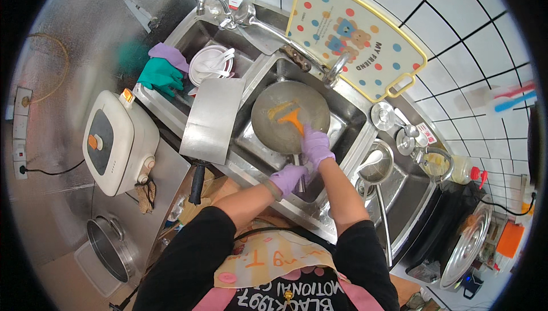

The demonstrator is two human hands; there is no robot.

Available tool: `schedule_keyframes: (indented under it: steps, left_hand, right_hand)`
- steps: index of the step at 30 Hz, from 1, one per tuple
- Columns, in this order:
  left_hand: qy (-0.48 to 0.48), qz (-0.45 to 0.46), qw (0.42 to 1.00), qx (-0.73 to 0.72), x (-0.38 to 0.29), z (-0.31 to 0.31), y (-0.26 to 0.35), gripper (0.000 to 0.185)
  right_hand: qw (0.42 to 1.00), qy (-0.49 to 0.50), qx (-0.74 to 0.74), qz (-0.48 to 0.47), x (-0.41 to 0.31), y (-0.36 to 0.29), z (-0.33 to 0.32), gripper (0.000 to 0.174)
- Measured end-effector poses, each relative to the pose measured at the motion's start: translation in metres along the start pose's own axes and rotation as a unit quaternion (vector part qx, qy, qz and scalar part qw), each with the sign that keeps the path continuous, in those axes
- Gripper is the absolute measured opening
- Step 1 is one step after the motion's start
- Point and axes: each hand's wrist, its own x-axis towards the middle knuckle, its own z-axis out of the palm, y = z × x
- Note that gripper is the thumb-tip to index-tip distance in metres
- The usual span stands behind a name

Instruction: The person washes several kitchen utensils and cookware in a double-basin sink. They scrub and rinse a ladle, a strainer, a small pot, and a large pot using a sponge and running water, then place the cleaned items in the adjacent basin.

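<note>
A grey metal wok (267, 135) sits over the middle basin of a stainless steel sink (359, 118), its inside facing up. My left hand (289, 180), in a purple glove, grips the wok's metal handle (302, 184). My right hand (317, 146), also gloved in purple, holds an orange brush (292, 119) by its handle. The brush's pale bristles rest against the inside of the wok. A curved faucet (338, 67) stands at the basin's back edge, beyond the wok.
Left, a flat metal sheet (214, 118) bridges the left basin, near stacked bowls (201, 60) and a green glove (160, 75). A white electric cooker (124, 144) stands beside it. Right, a strainer (376, 163) lies over another basin. A patterned cutting board (355, 37) leans behind.
</note>
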Motion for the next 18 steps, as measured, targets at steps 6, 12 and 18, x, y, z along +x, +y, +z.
schedule_keyframes:
  steps: [6, 12, 18]
  left_hand:
    - [-0.16, 0.001, 0.895, -0.417, -0.037, -0.009, 0.042, 0.016]
    - [-0.083, 0.002, 0.915, -0.394, -0.066, 0.005, 0.072, 0.008]
    - [-0.152, 0.032, 0.94, -0.304, -0.056, 0.022, 0.038, 0.01]
  right_hand:
    - [0.997, 0.033, 0.068, 0.009, -0.038, 0.013, -0.084, 0.033]
    - [0.988, 0.149, -0.025, 0.01, -0.083, 0.032, -0.125, 0.02]
    - [0.943, 0.281, -0.163, -0.075, -0.141, 0.035, -0.156, 0.045]
